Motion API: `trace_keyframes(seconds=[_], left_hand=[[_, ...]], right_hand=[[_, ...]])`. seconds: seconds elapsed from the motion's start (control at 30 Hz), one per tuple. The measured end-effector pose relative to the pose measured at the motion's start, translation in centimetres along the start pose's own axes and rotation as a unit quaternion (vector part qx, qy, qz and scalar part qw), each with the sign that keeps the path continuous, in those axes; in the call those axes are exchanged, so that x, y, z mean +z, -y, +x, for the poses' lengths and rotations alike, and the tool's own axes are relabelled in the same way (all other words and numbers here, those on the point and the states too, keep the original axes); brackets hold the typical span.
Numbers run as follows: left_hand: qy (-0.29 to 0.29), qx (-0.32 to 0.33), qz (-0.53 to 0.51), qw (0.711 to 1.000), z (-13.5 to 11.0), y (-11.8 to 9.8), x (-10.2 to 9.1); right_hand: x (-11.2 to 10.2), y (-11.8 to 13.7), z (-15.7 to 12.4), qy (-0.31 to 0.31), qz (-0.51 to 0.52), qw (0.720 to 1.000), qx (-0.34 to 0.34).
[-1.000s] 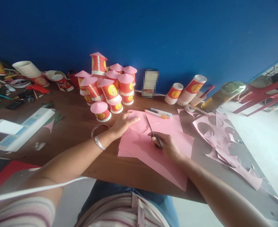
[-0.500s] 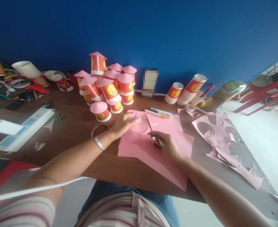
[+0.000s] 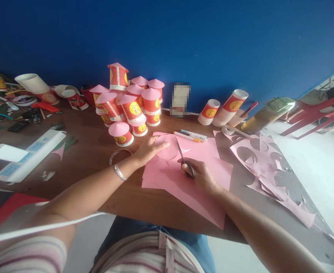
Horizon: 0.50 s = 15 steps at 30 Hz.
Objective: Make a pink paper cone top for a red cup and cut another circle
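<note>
Between thumb and fingers, my left hand (image 3: 150, 148) grips a round pink paper piece (image 3: 167, 148) at its left edge. My right hand (image 3: 199, 175) is closed round the dark handles of a pair of scissors (image 3: 180, 148), whose blades point away from me along the right edge of the paper circle. A thin pink offcut (image 3: 185, 148) curls out just right of the blades. Under both hands lie several pink paper sheets (image 3: 195, 197), spread on the brown table (image 3: 124, 203).
Red paper cups with pink cone tops (image 3: 132, 110) stand grouped behind my left hand. Markers (image 3: 194, 135) lie at the sheets' far edge. Cut pink scraps (image 3: 272, 170) cover the right side. A power strip (image 3: 30, 155) sits at left; stacked cups (image 3: 231, 108) lean by the wall.
The thin offcut beside the blades has shifted slightly and stands out more from the circle. Both hands stay almost in place, with the same holds.
</note>
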<state>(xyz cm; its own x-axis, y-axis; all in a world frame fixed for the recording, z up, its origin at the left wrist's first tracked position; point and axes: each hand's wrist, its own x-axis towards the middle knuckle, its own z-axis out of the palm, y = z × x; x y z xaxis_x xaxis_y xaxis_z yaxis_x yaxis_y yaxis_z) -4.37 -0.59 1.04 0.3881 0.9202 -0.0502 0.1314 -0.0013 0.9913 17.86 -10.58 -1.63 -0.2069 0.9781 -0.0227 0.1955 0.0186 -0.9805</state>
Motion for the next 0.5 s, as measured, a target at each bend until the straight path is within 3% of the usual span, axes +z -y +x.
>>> trace_keyframes(seconds=[0.5], left_hand=[[-0.002, 0.025, -0.035, 0.999, 0.31, 0.45, -0.13]], right_hand=[[-0.07, -0.68, 0.0, -0.005, -0.001, 1.0, -0.02]])
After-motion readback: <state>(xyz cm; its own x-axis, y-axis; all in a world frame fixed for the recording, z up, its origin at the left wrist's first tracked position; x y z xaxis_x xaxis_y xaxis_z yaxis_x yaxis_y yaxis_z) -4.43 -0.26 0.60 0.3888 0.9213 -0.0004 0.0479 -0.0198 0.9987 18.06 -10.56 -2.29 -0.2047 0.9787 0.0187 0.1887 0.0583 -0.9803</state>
